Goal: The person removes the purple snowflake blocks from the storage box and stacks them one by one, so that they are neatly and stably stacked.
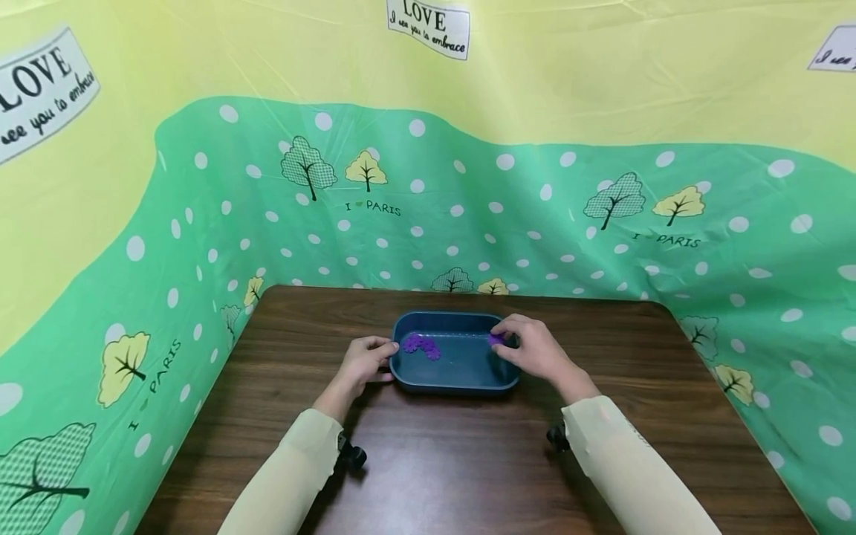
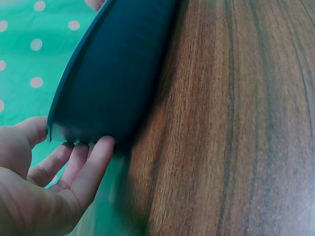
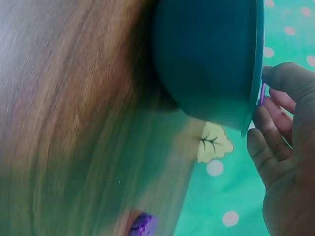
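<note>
A dark blue tray [image 1: 455, 388] with rounded corners stands on the table, purple flower-edged discs [image 1: 423, 346] lying together in its left part. My left hand [image 1: 364, 364] holds the tray's left end; in the left wrist view the thumb is at the rim and the fingertips [image 2: 105, 142] touch the outer wall. At the tray's right end, my right hand [image 1: 528, 345] pinches a purple disc [image 1: 495, 339] between thumb and fingers, over the inside of the tray. The right wrist view shows this disc edge-on as a thin purple strip [image 3: 262, 94] beside the rim.
Brown wood-grain table [image 1: 441, 461] lies under the tray. A green and yellow printed cloth [image 1: 455, 208] hangs behind and along both sides. Low in the right wrist view is a purple object [image 3: 142, 224], partly cut off; its kind cannot be told.
</note>
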`<state>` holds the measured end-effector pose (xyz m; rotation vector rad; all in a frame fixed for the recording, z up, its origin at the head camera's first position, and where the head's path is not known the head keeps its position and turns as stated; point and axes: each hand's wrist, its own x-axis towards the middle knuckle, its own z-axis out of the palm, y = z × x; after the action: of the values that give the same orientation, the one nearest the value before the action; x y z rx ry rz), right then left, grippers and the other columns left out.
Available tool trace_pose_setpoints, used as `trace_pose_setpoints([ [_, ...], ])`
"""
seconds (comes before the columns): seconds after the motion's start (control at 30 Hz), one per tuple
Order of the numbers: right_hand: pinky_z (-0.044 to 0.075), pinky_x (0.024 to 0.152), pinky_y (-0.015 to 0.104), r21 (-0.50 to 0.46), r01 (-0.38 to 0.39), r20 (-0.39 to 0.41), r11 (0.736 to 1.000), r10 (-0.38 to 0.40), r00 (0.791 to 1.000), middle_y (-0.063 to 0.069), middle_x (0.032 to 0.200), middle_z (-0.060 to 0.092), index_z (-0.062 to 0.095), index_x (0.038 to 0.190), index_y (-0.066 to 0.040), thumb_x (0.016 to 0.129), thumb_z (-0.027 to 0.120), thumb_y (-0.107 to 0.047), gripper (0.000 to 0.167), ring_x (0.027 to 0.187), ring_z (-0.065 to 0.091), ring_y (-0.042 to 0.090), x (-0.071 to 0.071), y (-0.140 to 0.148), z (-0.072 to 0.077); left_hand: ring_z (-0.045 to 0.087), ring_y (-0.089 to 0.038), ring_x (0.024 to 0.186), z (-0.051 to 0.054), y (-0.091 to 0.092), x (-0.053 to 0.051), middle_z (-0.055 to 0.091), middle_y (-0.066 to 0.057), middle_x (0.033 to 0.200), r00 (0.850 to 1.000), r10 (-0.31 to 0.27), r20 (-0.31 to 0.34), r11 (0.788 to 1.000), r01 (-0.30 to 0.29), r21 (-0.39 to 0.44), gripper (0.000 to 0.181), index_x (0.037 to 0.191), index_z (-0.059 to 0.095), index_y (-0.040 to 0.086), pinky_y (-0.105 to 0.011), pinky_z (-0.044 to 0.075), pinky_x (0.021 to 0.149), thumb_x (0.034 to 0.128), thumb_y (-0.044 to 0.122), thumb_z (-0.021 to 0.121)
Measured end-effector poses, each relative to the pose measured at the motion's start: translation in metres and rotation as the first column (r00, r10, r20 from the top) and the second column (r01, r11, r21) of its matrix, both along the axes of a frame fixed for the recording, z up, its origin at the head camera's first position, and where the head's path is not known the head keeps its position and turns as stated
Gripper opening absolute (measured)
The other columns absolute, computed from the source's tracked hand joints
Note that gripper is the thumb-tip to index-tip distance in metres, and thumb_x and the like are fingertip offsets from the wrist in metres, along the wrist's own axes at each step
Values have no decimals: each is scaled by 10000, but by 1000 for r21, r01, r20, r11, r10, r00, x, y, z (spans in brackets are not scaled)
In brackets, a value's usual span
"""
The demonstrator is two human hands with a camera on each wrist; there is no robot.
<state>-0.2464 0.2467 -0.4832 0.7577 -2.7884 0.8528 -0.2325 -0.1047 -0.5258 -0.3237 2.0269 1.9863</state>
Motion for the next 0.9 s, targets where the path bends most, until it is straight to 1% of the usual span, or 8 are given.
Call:
trace_pose_setpoints([
  [0.07, 612, 773, 386, -10, 9, 2, 1000, -9, 1000, 11, 1069, 714, 765, 1085, -110, 892, 813, -174, 209, 933, 666, 201, 1, 5, 0, 704, -236, 912, 0, 1, 0, 687, -161, 1090, 1000, -1, 2, 1000, 1, 0, 333, 1238, 678, 16, -402, 669, 739, 976, 219, 715],
  [0.27, 629, 793, 483, -46, 22, 6, 999, -22, 1000, 54, 1066, 724, 757, 1076, -81, 892, 804, -138, 198, 933, 685, 261, 3, 19, 1, 712, -250, 915, -1, 1, -1, 699, -170, 1083, 1000, 4, 2, 1000, -4, -4, 326, 1230, 685, 24, -396, 669, 720, 968, 217, 718],
  [0.43, 626, 808, 478, -30, 48, -3, 998, -48, 999, 48, 1074, 729, 755, 1080, -91, 892, 807, -139, 200, 958, 694, 259, 4, 30, 0, 717, -231, 888, -1, 0, -1, 705, -152, 1059, 1000, 10, -6, 1000, -10, -11, 305, 1212, 700, 38, -409, 669, 734, 961, 212, 719],
  [0.57, 624, 809, 497, -20, 68, -10, 997, -68, 998, 55, 1067, 729, 756, 1085, -84, 893, 805, -132, 204, 965, 687, 272, 5, 38, -2, 714, -219, 877, -2, 0, -1, 699, -153, 1058, 1000, 10, -21, 1000, -10, -17, 305, 1210, 697, 28, -404, 669, 719, 964, 207, 710],
  [0.77, 611, 766, 418, 5, 95, -43, 995, -95, 995, 30, 1037, 730, 762, 1056, -102, 876, 819, -128, 191, 926, 679, 212, 6, 50, -5, 718, -223, 879, -2, 0, -2, 695, -176, 1087, 1000, 15, -17, 1000, -15, -17, 294, 1195, 697, 27, -381, 669, 691, 957, 200, 709],
  [0.9, 606, 756, 422, 5, 101, -59, 995, -101, 993, 27, 1024, 730, 763, 1049, -104, 870, 821, -123, 189, 917, 681, 220, 6, 59, -8, 720, -233, 885, -3, 0, -1, 692, -191, 1100, 1000, 18, -14, 1000, -18, -13, 294, 1186, 697, 22, -372, 668, 681, 953, 200, 708],
])
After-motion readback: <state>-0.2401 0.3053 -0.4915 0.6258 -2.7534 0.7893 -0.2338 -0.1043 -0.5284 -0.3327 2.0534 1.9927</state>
